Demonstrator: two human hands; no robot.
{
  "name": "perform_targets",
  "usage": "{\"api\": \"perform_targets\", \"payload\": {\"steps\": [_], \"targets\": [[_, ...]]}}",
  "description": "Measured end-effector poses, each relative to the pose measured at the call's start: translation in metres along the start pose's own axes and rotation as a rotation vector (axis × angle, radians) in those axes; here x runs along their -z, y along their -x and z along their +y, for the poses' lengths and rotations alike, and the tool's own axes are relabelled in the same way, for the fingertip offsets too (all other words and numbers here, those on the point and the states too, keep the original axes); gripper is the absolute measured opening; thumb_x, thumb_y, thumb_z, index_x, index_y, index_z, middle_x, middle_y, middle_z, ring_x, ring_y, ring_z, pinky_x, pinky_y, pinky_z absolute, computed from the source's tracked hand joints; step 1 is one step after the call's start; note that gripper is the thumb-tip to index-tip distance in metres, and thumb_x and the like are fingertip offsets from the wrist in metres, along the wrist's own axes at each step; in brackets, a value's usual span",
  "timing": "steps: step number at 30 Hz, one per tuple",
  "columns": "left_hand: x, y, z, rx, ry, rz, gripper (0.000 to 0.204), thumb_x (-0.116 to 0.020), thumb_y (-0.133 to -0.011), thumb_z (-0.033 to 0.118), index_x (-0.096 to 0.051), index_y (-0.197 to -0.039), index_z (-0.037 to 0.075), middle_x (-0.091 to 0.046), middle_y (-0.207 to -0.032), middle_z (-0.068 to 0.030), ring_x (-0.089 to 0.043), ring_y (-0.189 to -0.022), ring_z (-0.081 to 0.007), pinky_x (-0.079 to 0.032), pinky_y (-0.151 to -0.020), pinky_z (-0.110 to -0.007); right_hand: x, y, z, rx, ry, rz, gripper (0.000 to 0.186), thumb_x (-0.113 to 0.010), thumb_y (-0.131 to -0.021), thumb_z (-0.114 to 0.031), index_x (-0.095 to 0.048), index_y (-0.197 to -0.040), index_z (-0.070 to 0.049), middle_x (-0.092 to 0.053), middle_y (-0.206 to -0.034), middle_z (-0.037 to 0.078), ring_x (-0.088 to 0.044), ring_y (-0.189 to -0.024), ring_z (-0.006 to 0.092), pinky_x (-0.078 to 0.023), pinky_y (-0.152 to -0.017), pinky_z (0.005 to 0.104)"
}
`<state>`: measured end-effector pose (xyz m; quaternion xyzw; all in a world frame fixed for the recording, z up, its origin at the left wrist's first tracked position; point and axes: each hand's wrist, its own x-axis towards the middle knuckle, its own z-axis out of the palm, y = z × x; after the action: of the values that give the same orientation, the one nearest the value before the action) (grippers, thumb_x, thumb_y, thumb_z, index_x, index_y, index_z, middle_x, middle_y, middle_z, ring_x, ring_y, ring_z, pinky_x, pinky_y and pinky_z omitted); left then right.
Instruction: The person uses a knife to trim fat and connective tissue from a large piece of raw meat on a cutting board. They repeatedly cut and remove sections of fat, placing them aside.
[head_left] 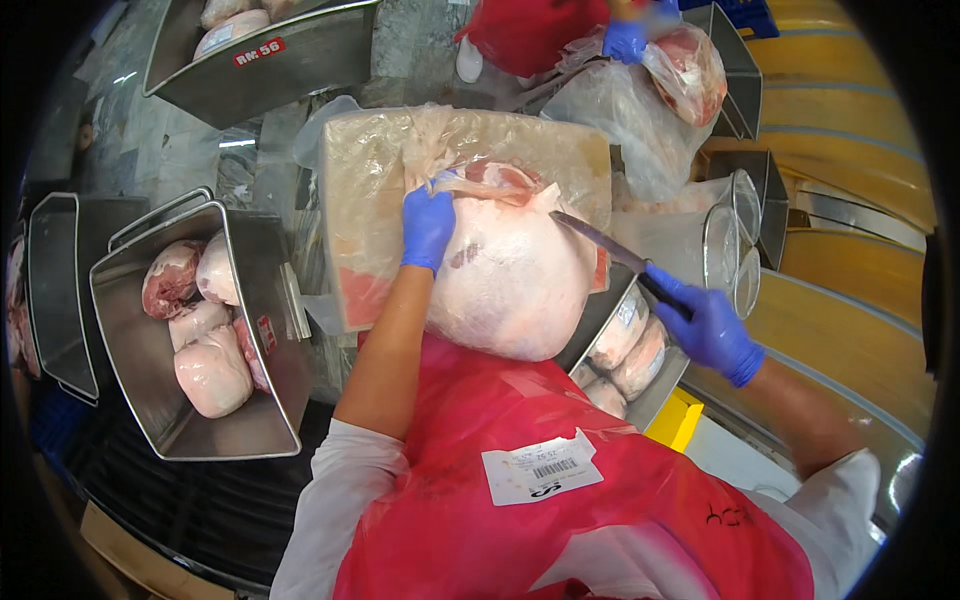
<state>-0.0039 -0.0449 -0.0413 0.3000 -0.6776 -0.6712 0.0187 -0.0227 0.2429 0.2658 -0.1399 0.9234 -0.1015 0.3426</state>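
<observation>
A large pale ham point(510, 275) lies on a plastic-covered cutting board point(370, 170) on the tabletop, at the middle of the view just above the person's red apron point(520, 430). Its long axis runs from about 6 o'clock up to 12 o'clock, the rounded bulk nearest the person and the cut, redder end pointing away toward 12.

The left hand point(427, 226), in a blue glove, rests on the ham's upper left shoulder with fingers clenched on a flap of skin or plastic at the far end; which of the two, I cannot tell. The right hand point(708, 325), also gloved blue, is at 3 o'clock from the ham, gripping the dark handle of a knife point(600, 240). The blade's long axis slants up-left, tip pointing toward 10 o'clock and reaching the ham's upper right edge.

At 9 o'clock a steel bin point(255, 400) holds several meat cuts point(205, 340). At 12 to 1 o'clock another person's blue-gloved hand point(625, 40) grips a plastic bag with meat point(660, 85).
</observation>
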Motion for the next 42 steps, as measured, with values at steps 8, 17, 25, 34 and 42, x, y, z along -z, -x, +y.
{"api": "perform_targets", "payload": {"steps": [8,17,25,34,42], "targets": [[-0.008,-0.014,-0.005,0.121,0.144,0.01,0.026,-0.055,-0.094,0.009,-0.073,-0.105,-0.007,-0.074,-0.093,-0.0115,-0.067,-0.09,-0.0196,-0.052,-0.082,-0.037,-0.177,-0.003,0.091,0.155,-0.121,0.443,0.061,-0.07,-0.094,-0.012,-0.052,-0.152,-0.021,-0.058,-0.081,0.017,-0.062,-0.067,0.0368,-0.051,-0.06,0.0458],[0.025,-0.019,0.029,-0.289,-0.134,-0.432,0.043,-0.051,-0.098,0.003,-0.054,-0.141,0.0,-0.064,-0.127,-0.0086,-0.06,-0.119,-0.0175,-0.046,-0.104,-0.031,-0.212,0.034,0.118,0.086,-0.307,0.53,0.053,-0.072,-0.094,-0.018,-0.06,-0.146,-0.023,-0.057,-0.08,0.012,-0.061,-0.066,0.0306,-0.05,-0.06,0.0426],[0.021,-0.009,0.017,-0.299,-0.462,-0.123,0.025,-0.056,-0.091,0.004,-0.069,-0.112,-0.001,-0.074,-0.102,-0.0167,-0.069,-0.098,-0.0269,-0.052,-0.093,-0.037,-0.076,0.06,0.105,0.171,-0.32,0.352,0.047,-0.074,-0.092,-0.016,-0.067,-0.138,-0.022,-0.062,-0.077,0.016,-0.063,-0.068,0.0319,-0.05,-0.063,0.0421],[0.023,-0.005,-0.024,-0.073,0.131,-0.107,0.03,-0.053,-0.097,0.0,-0.07,-0.121,-0.004,-0.073,-0.115,-0.0088,-0.065,-0.106,-0.0163,-0.05,-0.097,-0.03,0.063,0.029,0.004,0.061,-0.043,-0.065,0.034,-0.068,-0.097,-0.016,-0.069,-0.13,-0.008,-0.07,-0.106,0.026,-0.069,-0.089,0.0423,-0.055,-0.081,0.04],[0.012,-0.005,-0.025,-0.066,0.224,-0.134,0.029,-0.057,-0.1,0.005,-0.071,-0.123,-0.003,-0.074,-0.115,-0.0092,-0.065,-0.104,-0.0146,-0.051,-0.095,-0.029,0.106,-0.028,-0.071,0.002,0.187,-0.295,0.039,-0.065,-0.096,-0.016,-0.067,-0.133,-0.005,-0.073,-0.114,0.023,-0.073,-0.098,0.0235,-0.055,-0.091,0.0348]]}}
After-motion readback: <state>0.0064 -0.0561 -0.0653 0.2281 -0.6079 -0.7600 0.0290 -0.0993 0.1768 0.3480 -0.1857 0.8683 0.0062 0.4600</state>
